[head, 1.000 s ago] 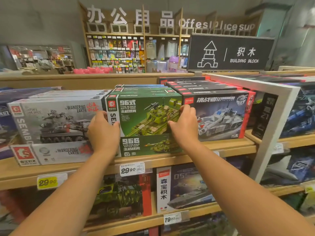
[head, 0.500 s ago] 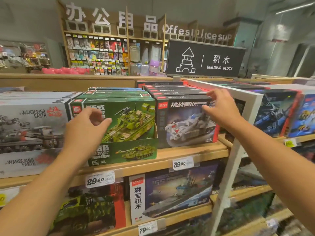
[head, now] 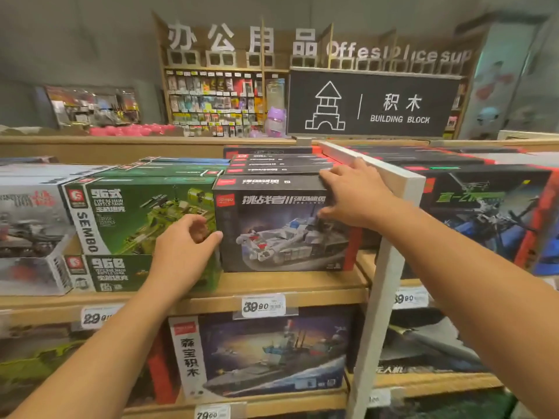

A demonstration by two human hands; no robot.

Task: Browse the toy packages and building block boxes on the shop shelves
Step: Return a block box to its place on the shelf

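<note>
Black tank box (head: 284, 225) stands upright on the upper wooden shelf (head: 290, 285), beside the green tank box (head: 142, 216). Right hand (head: 351, 195) grips its top right corner; left hand (head: 184, 249), fingers loosely curled, touches its left edge.

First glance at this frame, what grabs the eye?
Both hands at centre: the right hand grips the top right corner of the black tank box on the upper shelf, while the left hand reaches its left edge. Behind stands the black BUILDING BLOCK sign, and the green tank box sits left.
</note>
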